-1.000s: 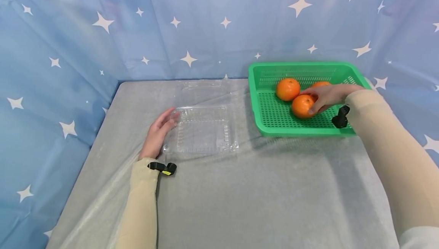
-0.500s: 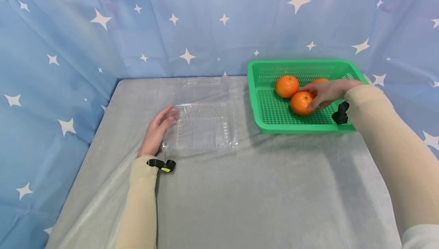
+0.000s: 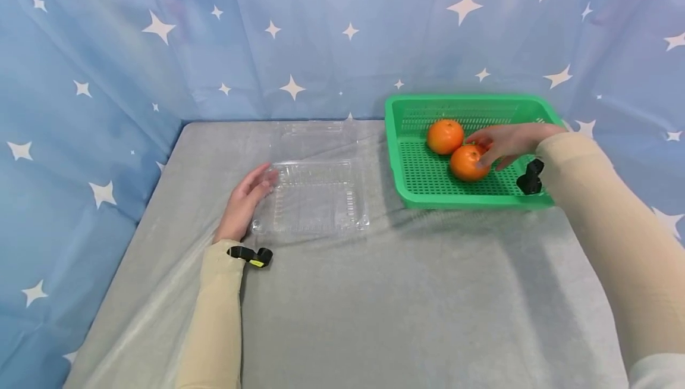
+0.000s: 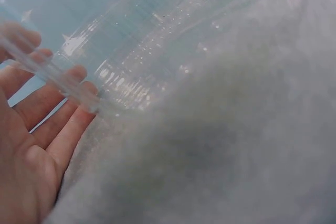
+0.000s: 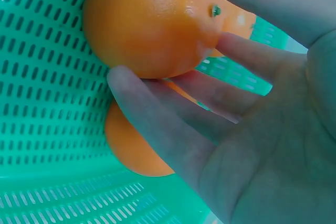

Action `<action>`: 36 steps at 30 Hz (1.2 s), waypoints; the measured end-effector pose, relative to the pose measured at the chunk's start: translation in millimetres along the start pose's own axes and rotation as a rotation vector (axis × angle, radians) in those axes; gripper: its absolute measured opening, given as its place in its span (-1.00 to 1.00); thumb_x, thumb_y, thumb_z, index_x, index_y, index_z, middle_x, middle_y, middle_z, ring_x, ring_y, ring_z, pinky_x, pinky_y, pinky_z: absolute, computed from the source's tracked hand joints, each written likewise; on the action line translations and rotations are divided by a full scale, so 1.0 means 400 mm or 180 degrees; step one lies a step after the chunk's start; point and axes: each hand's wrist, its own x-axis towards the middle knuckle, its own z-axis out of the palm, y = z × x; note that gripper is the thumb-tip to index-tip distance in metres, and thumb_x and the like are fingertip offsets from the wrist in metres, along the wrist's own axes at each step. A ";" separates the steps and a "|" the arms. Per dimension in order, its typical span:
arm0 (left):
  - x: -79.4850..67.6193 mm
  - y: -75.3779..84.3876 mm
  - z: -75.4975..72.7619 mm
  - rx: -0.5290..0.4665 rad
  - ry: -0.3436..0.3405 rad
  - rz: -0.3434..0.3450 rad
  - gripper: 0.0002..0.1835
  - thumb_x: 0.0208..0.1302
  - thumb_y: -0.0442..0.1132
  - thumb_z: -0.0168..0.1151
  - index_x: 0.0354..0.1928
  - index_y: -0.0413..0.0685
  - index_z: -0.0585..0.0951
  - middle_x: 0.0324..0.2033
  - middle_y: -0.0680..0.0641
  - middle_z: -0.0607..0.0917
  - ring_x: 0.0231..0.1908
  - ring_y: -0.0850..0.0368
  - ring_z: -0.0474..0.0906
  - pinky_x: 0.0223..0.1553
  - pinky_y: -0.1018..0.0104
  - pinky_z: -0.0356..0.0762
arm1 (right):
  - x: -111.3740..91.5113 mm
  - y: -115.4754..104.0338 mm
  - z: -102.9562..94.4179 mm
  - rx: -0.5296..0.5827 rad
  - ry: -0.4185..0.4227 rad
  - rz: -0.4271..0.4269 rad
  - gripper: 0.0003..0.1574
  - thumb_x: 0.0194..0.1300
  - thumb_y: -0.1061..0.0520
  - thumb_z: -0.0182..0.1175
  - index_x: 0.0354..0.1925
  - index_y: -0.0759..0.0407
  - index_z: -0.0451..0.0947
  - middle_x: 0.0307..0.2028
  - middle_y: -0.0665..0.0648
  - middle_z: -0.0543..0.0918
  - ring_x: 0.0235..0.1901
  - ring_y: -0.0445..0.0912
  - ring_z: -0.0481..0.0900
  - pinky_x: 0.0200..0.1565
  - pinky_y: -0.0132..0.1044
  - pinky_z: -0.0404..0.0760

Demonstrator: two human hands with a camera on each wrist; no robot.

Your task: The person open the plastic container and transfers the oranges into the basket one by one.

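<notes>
In the head view my right hand (image 3: 505,142) reaches into the green basket (image 3: 449,201), its fingers and thumb around the front orange (image 3: 467,164). The right wrist view has that orange (image 5: 147,19) between thumb and curved fingers, its small green stem end showing. A second orange (image 3: 445,137) lies behind it to the left. My left hand (image 3: 243,201) touches the left side of a clear plastic clamshell container (image 3: 316,201), whose lid (image 3: 313,139) lies open toward the back. In the left wrist view its loosely extended fingers (image 4: 47,103) meet the clear rim (image 4: 68,87).
Grey cloth (image 3: 385,311) covers the table. A blue curtain with white stars (image 3: 321,32) hangs behind and at the left. Another orange (image 5: 139,148) shows below the fingers in the right wrist view, and part of one more (image 5: 239,24) behind the nearest.
The front orange has shifted slightly left, with my right hand following it. The orange behind that hand, visible earlier, is now hidden in the head view. My left hand stays at the container.
</notes>
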 end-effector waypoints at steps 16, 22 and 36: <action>-0.001 -0.006 0.007 -0.0186 0.0021 -0.0043 -0.54 0.32 -0.20 -0.02 0.26 0.04 0.28 0.15 -0.17 0.39 0.16 -0.02 0.29 0.17 0.11 0.22 | -0.028 -0.037 -0.001 -0.0291 0.0374 -0.0072 0.05 0.20 -0.13 0.12 0.37 0.20 -0.26 0.24 0.48 0.01 0.17 0.31 0.13 -0.03 0.04 0.45; 0.000 -0.006 -0.003 -0.0368 0.0045 -0.0049 -0.51 0.34 -0.13 -0.06 0.27 -0.09 0.25 0.19 -0.20 0.34 0.20 -0.01 0.23 0.22 0.14 0.13 | -0.055 -0.061 -0.016 -0.0516 0.0673 -0.0243 0.02 0.20 -0.17 0.10 0.37 0.15 -0.22 0.24 0.42 0.09 0.18 0.29 0.13 0.00 0.11 0.38; 0.000 -0.039 -0.065 -0.0860 0.0200 -0.0056 -0.48 0.32 -0.12 -0.02 0.28 -0.09 0.22 0.29 -0.12 0.13 0.28 -0.04 0.03 0.26 0.12 0.02 | -0.097 -0.114 0.063 -0.1244 0.1851 -0.0646 -0.18 0.26 -0.25 -0.06 0.33 0.11 0.05 0.24 0.30 0.18 0.19 0.23 0.14 0.07 0.21 0.17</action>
